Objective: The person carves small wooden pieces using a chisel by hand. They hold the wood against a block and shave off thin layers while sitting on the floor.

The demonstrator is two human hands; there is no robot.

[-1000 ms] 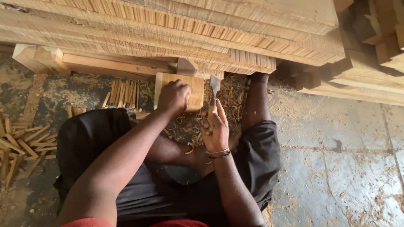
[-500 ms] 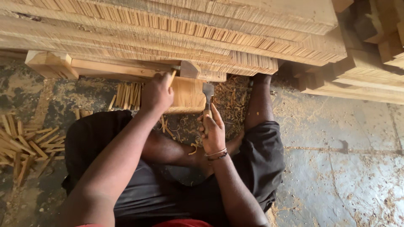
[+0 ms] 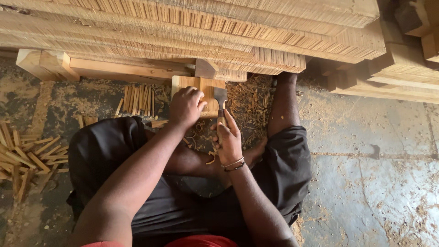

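Pale rectangular wooden block [image 3: 206,93] on floor ahead of crossed legs, clamped under left hand [image 3: 185,106]; flat-bladed metal chisel [image 3: 221,97] gripped upright by right hand [image 3: 227,139], touching block's right edge.

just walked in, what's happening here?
A person sits on the floor with legs spread, in front of stacked timber. The left hand grips a small wooden block standing upright. The right hand holds a chisel with its blade against the block's right side. Wood shavings lie around the block, and thin wooden sticks sit to the left.
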